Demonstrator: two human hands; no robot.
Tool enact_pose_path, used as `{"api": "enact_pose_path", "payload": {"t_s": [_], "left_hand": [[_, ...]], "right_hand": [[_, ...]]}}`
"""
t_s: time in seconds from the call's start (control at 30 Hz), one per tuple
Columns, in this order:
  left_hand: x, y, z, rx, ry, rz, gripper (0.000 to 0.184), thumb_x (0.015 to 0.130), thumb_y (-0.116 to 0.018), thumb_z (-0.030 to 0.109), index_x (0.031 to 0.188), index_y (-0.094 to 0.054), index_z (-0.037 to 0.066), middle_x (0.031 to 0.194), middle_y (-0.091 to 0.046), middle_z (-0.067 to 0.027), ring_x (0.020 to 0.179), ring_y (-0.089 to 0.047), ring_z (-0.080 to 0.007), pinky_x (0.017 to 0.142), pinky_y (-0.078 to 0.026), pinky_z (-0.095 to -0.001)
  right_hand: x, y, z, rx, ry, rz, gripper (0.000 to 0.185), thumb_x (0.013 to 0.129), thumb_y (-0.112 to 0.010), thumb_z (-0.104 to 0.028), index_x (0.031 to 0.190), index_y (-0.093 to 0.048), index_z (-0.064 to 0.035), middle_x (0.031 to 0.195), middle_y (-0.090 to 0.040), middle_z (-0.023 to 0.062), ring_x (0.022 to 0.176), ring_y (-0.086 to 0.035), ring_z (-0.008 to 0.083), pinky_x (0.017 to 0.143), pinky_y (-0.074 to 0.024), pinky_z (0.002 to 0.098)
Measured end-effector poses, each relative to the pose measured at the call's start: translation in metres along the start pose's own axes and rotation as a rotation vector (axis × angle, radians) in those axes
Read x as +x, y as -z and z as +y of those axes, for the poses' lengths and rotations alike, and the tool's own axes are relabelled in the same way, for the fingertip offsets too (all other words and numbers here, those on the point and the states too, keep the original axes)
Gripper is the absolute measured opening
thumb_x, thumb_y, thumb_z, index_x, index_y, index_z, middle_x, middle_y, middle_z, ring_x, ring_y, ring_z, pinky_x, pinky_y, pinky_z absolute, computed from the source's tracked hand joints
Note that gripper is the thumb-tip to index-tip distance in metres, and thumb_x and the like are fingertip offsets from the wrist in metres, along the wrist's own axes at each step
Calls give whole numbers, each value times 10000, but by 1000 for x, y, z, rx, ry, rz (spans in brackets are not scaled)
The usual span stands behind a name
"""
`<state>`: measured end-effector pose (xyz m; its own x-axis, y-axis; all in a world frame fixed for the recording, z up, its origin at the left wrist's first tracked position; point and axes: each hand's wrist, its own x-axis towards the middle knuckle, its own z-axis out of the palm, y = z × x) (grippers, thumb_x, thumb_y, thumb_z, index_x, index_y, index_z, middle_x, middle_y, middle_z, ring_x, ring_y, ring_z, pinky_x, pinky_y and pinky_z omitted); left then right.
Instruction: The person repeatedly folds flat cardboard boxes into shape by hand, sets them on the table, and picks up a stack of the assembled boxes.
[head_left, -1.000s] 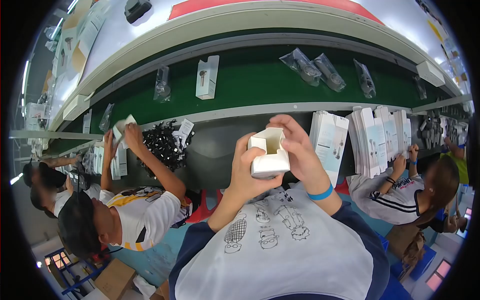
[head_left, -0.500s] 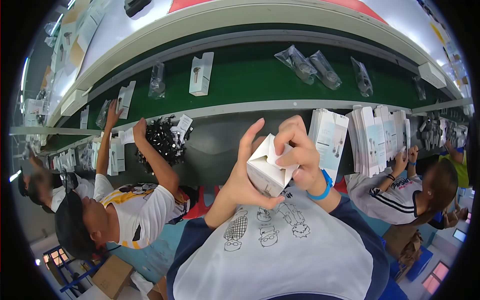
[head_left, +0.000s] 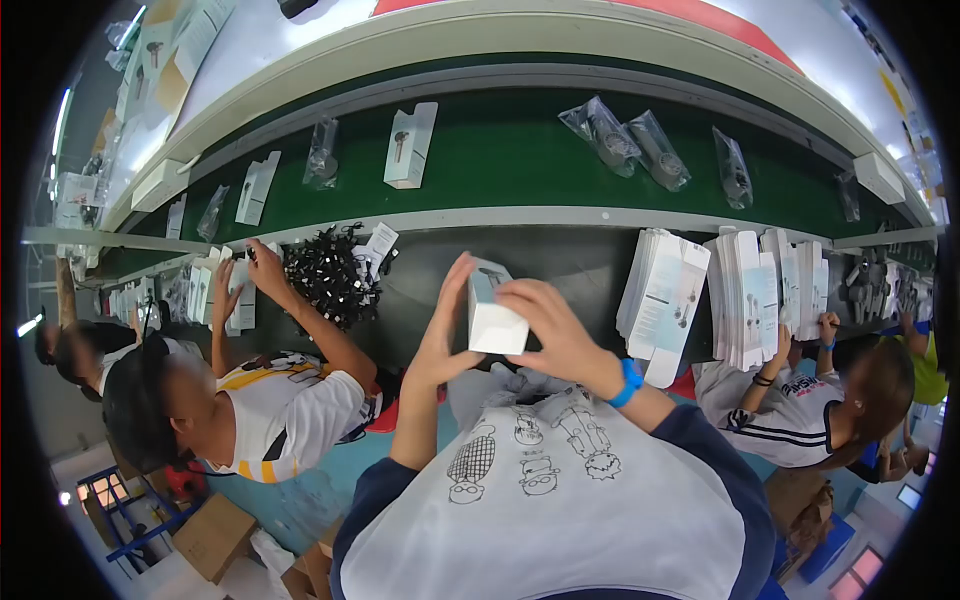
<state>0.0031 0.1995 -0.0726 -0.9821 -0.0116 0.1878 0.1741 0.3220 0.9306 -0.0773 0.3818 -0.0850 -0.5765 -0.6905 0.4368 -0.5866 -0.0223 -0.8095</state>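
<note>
A small white carton (head_left: 498, 331) is held between my two hands in front of my chest. Its closed, flat white end faces me, and a printed side shows at the top. My left hand (head_left: 443, 335) grips the left side, with the thumb near the lower edge. On the opposite side, my right hand (head_left: 562, 333) has its fingers over the top and its thumb at the lower right. Close to my right hand stands a stack of flat, unfolded cartons (head_left: 668, 295), printed with a picture of a device.
Ahead runs a green conveyor belt (head_left: 500, 150) carrying an open carton (head_left: 408, 150) and bagged devices (head_left: 608, 140). A heap of black cables (head_left: 335, 275) lies left on the dark worktop (head_left: 440, 238). More flat cartons (head_left: 742, 300) stand right. Co-workers sit on both sides.
The carton's open flaps are now closed at the end facing me. Both hands have shifted left with it, and my right fingers moved from the flaps to its side.
</note>
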Motion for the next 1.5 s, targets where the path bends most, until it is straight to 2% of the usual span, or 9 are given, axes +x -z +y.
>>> {"api": "enact_pose_path", "payload": {"t_s": [0.17,0.33,0.67,0.83,0.9,1.03,1.17,1.27,1.5], "left_hand": [[-54,3,-60,-1261,801,367,690,823,-610,372,1360,-392,-2,1382,-446,-156,1267,-456,-304,1038,-379,-443],[-59,-24,-120,-568,773,510,571,862,-682,170,1333,-414,-12,1188,-564,-119,1064,-575,-190,917,-454,-329],[-104,-25,-216,359,688,602,600,762,-771,224,1251,-515,-11,1211,-506,-151,1159,-482,-274,985,-392,-377],[-50,-51,-147,830,329,677,575,753,-731,161,1240,-475,-6,1215,-490,-182,1146,-450,-338,998,-351,-420],[-11,-84,-98,340,349,572,597,746,-734,151,1262,-466,13,1250,-481,-163,1197,-429,-308,1009,-335,-436],[38,-127,-17,-198,262,155,1310,580,-874,177,1506,51,125,1432,-293,-166,1360,-298,-327,1088,-255,-505],[51,-127,-7,-309,213,214,1345,560,-874,177,1504,84,133,1395,-309,-162,1283,-380,-309,1062,-304,-464],[53,-119,-7,-440,149,146,1359,547,-874,213,1504,87,131,1357,-328,-161,1224,-422,-283,1029,-341,-430],[59,-124,24,-615,159,176,1186,621,-794,109,1505,-4,81,1304,-449,-151,1232,-450,-265,1036,-356,-402]], "right_hand": [[-27,-72,56,-234,266,-50,692,566,-767,-100,1220,-543,-87,1261,-478,152,1149,-478,348,977,-397,461],[-34,-42,50,-61,0,-215,652,681,-760,-225,1247,-492,-44,1275,-460,199,1219,-425,399,1028,-356,484],[-199,112,135,-937,-1280,480,780,720,-777,-394,1221,-485,127,1356,-390,308,1257,-371,445,1055,-299,505],[-173,126,72,-1157,-826,744,432,799,-740,-231,1054,-580,77,1210,-545,246,1107,-528,393,930,-424,462],[-128,113,29,-336,-954,798,225,830,-684,-106,991,-616,36,998,-650,178,903,-633,338,784,-499,402],[-82,56,-2,-336,-406,522,126,798,-663,-7,922,-644,1,904,-682,140,799,-670,269,712,-507,384],[-73,61,3,-153,-301,288,365,771,-698,-49,1123,-609,-13,1153,-632,171,1044,-625,277,882,-476,397],[-70,80,20,537,-511,-1,1078,668,-806,-191,1502,-139,-41,1537,-213,172,1412,-247,316,1137,-217,410],[-70,75,32,855,-691,36,1037,604,-836,-52,1461,-253,-24,1359,-455,119,1233,-452,187,1041,-350,338]]}}
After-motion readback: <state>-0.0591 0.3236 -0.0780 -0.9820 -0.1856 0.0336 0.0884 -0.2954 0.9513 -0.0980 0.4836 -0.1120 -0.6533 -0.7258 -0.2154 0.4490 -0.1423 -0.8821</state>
